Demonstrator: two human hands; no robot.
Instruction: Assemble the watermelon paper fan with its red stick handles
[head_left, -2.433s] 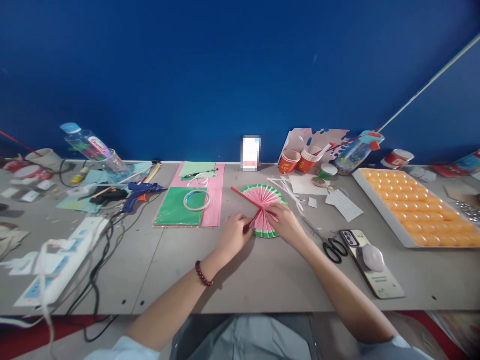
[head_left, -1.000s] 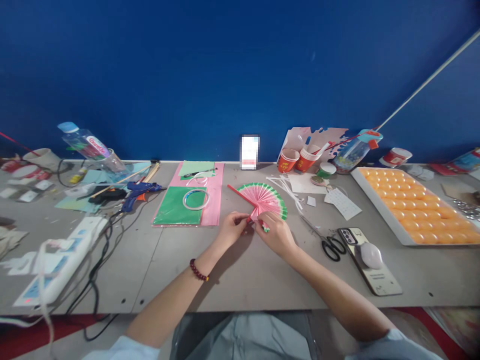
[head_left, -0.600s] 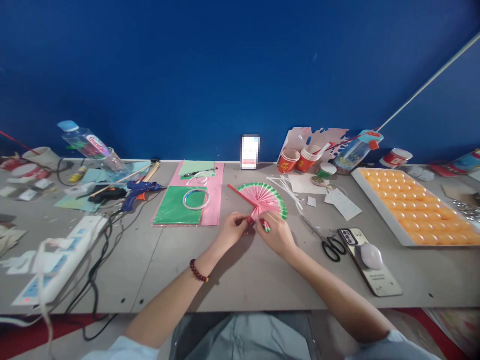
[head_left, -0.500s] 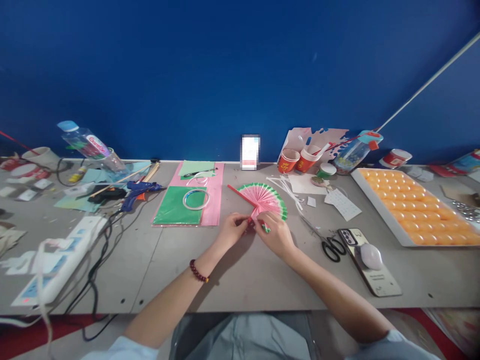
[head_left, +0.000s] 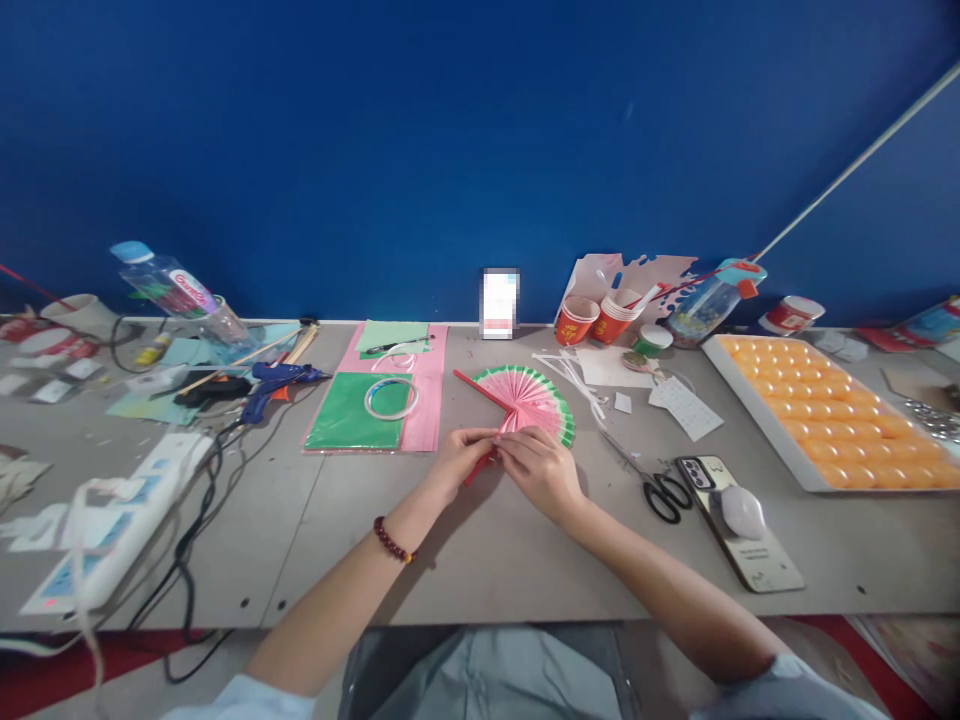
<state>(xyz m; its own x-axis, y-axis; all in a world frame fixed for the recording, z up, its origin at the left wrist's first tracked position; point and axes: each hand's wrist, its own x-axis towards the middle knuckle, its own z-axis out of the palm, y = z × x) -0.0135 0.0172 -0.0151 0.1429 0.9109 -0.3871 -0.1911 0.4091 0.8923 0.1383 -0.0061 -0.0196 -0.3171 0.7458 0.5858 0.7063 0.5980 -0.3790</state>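
Observation:
A pleated pink paper fan with a green rim point(head_left: 534, 397) lies half spread on the grey table point(head_left: 465, 550), a red stick point(head_left: 480, 385) along its left edge. My left hand point(head_left: 457, 460) and my right hand point(head_left: 538, 468) meet at the fan's pivot, fingers pinched on the folded lower pleats and a second red stick. A bead bracelet point(head_left: 390, 540) circles my left wrist.
Pink and green paper sheets point(head_left: 375, 410) with a tape ring point(head_left: 391, 397) lie left of the fan. A blue glue gun point(head_left: 277, 382), cables and a power strip point(head_left: 120, 520) sit further left. Scissors point(head_left: 660, 492), a phone point(head_left: 739, 520), red cups point(head_left: 596, 320) and a tray of orange balls point(head_left: 825, 410) are right.
The fan's lower part has been folded up; both hands drew together at the pivot, and the right hand now covers the lower pleats.

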